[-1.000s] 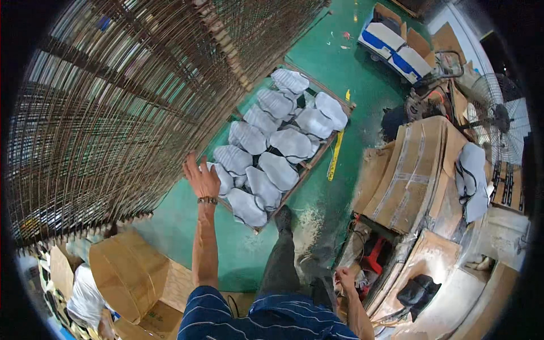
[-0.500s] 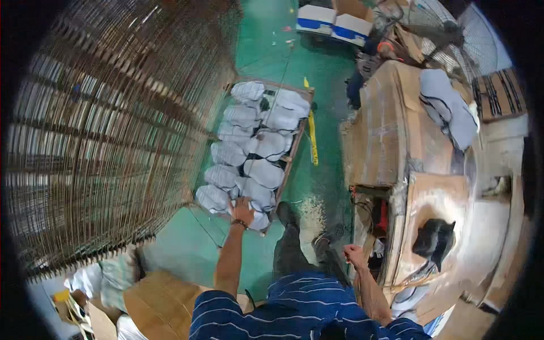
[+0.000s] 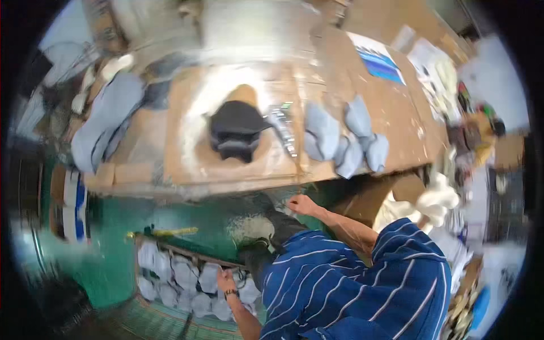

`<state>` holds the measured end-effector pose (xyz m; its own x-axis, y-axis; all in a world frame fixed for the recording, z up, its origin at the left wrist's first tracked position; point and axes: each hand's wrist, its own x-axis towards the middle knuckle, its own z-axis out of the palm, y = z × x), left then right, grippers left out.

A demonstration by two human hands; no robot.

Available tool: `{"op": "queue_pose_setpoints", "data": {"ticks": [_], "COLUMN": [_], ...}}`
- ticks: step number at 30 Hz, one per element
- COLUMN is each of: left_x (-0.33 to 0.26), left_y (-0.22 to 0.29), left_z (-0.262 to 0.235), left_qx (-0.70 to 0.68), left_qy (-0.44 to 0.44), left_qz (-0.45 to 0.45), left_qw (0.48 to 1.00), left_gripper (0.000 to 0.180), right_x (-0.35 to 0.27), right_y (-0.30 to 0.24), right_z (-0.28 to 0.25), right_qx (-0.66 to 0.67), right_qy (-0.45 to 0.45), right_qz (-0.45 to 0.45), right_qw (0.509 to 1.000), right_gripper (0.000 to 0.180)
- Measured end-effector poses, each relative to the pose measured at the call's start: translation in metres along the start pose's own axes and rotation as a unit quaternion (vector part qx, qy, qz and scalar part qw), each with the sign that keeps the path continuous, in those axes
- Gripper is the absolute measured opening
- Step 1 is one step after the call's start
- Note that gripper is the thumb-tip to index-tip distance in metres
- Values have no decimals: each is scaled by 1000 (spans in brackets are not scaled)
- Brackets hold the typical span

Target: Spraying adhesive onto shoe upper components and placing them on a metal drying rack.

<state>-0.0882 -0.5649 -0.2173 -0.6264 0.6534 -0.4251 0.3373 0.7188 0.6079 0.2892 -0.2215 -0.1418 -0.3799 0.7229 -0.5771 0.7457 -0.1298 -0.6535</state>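
My left hand (image 3: pixel 225 280) is over the low rack (image 3: pixel 195 259) of pale grey padded pieces (image 3: pixel 201 303) at the lower left, its fingers blurred and loosely bent, with nothing visible in them. Whether it touches the pieces I cannot tell. My right hand (image 3: pixel 303 205) is curled closed just off the workbench's near edge, with nothing showing in it. On the cardboard-covered workbench (image 3: pixel 419 133) a black moulded-looking piece (image 3: pixel 235 130) lies on a brown board with a whitish patch. Several grey padded pieces (image 3: pixel 322 130) lie right of it.
A long grey padded piece (image 3: pixel 110 119) lies at the bench's left end. White-and-blue boxes (image 3: pixel 75 205) stand on the green floor at far left, near a yellow strip (image 3: pixel 174 232). Under the bench at right are an open carton (image 3: pixel 362 207) and cream-coloured pieces (image 3: pixel 439 195).
My view has swung right, from the rack to the workbench. My left hand, which lay spread on the grey pieces, is now loosely bent above the rack. My right hand stays curled.
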Motion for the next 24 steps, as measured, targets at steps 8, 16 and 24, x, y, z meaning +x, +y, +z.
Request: {"op": "queue_pose_setpoints", "data": {"ticks": [8,16,24], "left_x": [96,131,120], "left_y": [101,267,268], "left_z": [40,67,56], "left_qx": [3,23,128], "left_qy": [-185,-235,-219], "left_qz": [109,164,153], "left_qw": [977,958,955], "left_gripper": [47,51,53], "right_x": [-66,-85,-41], "right_y": [89,160,171], "right_z": [-96,-104,-130], "right_qx": [275,556,714], "right_qy": [263,362,418], "right_qz": [162,254,252], "right_qw": [911,703,503], "right_gripper": [34,34,48]}}
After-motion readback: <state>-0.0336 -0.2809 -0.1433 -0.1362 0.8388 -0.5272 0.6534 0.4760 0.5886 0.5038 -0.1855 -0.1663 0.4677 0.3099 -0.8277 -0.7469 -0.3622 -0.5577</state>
